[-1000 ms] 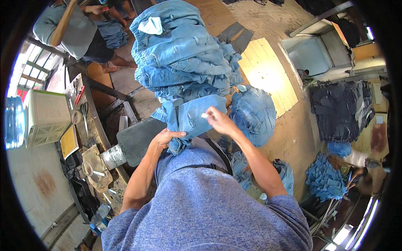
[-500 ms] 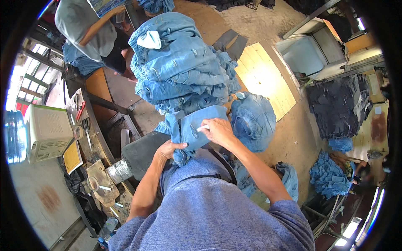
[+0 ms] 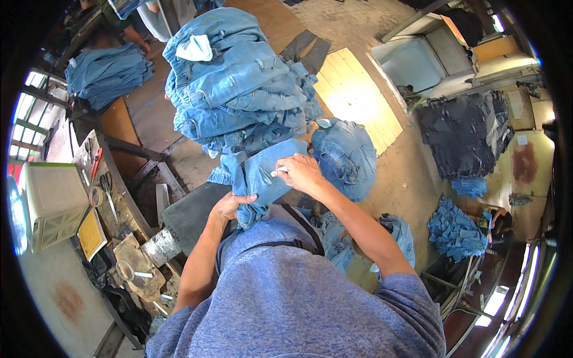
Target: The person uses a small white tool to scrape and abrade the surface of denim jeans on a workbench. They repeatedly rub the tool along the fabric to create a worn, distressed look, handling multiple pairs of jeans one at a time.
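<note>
A light blue denim garment (image 3: 258, 170) lies over my lap and against the front of a tall pile of jeans (image 3: 236, 89). My left hand (image 3: 229, 206) is closed on its near left edge, the thumb lying on top of the cloth. Pinched in my right hand (image 3: 302, 173) is a short white stick (image 3: 279, 171) that looks like chalk. Its tip is at or just above the denim; I cannot tell if it touches. The right fingers partly hide the stick.
A round denim bundle (image 3: 344, 158) sits right of the pile. On the left, a worn workbench (image 3: 134, 218) carries scissors (image 3: 108, 190), a tape roll (image 3: 96, 196) and white sticks (image 3: 143, 274). Dark cloth pieces (image 3: 462, 134) are heaped at right. Another person stands at far left.
My view has shifted, so the scene sits farther left and up. My right hand with the white stick has moved slightly over the denim. The left hand keeps its hold. The person at far left has moved away.
</note>
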Available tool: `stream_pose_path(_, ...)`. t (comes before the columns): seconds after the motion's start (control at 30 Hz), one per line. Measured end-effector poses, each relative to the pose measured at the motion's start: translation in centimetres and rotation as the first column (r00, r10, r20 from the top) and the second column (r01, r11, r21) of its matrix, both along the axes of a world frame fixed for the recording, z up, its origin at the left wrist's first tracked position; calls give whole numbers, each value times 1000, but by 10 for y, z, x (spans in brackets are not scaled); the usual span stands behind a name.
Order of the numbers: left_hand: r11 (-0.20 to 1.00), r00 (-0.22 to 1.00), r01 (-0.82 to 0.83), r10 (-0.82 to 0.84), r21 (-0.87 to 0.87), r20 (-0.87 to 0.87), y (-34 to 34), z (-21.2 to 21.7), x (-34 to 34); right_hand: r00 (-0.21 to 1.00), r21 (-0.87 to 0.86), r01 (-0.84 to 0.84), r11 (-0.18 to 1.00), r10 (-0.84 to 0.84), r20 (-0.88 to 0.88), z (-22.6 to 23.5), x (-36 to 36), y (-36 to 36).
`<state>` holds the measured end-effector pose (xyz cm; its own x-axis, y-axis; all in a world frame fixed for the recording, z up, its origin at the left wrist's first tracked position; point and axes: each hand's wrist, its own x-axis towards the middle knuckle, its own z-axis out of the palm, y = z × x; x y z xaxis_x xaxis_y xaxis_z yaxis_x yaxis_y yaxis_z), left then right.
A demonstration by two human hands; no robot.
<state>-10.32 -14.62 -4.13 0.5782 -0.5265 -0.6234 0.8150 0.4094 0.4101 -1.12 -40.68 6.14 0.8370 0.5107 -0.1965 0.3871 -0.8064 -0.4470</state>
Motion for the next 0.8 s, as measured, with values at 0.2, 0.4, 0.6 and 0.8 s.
stream_pose_path(0.2, 998, 998, 56, -56, -25, -2, 3, -5, 4, 994, 2, 108, 994, -108, -29, 3, -5, 1)
stream_pose_path(0.4, 993, 998, 62, -64, -96, -12, 3, -3, 8, 981, 136, 153, 979, -135, -137, 2, -17, 7)
stream_pose_path(0.6, 998, 999, 49, -49, -28, -4, 3, -4, 6, 880, -21, 465, 885, -460, 118, -35, 1, -33)
stream_pose_path(0.8, 971, 974, -223, 225, 85, -11, 13, -1, -22, 407, -77, 847, 527, -734, -544, -99, 6, -113)
